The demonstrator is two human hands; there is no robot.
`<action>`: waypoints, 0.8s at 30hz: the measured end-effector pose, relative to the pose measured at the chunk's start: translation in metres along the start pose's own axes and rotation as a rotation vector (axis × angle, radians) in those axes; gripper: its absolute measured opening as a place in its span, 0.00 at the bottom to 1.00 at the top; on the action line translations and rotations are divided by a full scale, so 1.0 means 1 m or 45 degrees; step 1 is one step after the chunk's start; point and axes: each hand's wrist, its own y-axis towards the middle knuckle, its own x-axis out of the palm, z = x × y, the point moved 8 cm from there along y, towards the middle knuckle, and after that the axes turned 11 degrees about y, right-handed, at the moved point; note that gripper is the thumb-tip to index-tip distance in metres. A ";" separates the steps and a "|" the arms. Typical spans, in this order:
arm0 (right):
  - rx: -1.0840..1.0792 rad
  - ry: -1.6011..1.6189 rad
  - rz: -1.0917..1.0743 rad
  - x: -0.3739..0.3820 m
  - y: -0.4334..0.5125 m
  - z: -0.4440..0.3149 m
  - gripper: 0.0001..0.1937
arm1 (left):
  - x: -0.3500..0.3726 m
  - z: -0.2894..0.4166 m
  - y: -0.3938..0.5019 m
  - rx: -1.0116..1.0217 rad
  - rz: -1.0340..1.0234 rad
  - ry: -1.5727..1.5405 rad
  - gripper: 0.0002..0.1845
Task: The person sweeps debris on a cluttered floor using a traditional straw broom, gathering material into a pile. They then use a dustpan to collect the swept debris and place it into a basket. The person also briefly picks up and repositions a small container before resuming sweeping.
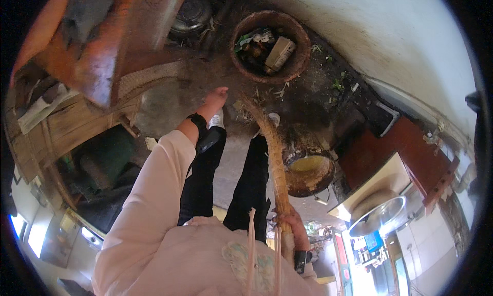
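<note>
My right hand [294,224] grips the bound handle of a straw broom [275,153] close to my body. The broom slants away from me, and its frayed end is down by the dark floor, near scattered plant scraps [283,89]. Ahead of my legs, my left hand [215,99] hangs out over the floor with nothing visible in it; how its fingers are set is hard to make out. Beyond both hands stands a round, reddish-brown tub [238,66] with rubbish inside, including a worn carton [280,54] and a green wrapper.
A soot-dark pot or bucket [308,182] with something yellowish inside stands right of my legs. Farther right are a reddish-brown board [396,153] and a shiny metal basin [379,215]. Wooden furniture [84,122] lines the left. A pale wall [416,37] bounds the far right.
</note>
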 end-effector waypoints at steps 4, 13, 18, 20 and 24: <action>-0.005 -0.086 -0.036 0.007 0.027 -0.003 0.31 | 0.028 0.004 0.043 0.040 -0.069 0.281 0.21; 0.131 -0.488 -0.003 -0.027 0.083 -0.006 0.43 | 0.091 -0.041 0.153 -0.091 -0.100 0.179 0.19; 0.065 -0.632 0.083 -0.056 0.093 0.004 0.46 | 0.129 -0.088 0.204 0.092 -0.095 0.414 0.17; 0.065 -0.573 0.090 -0.056 0.093 0.008 0.45 | 0.133 -0.095 0.209 0.196 -0.068 0.516 0.16; 0.059 -0.434 0.154 -0.041 0.089 0.003 0.44 | 0.124 -0.082 0.184 0.117 -0.074 -0.538 0.13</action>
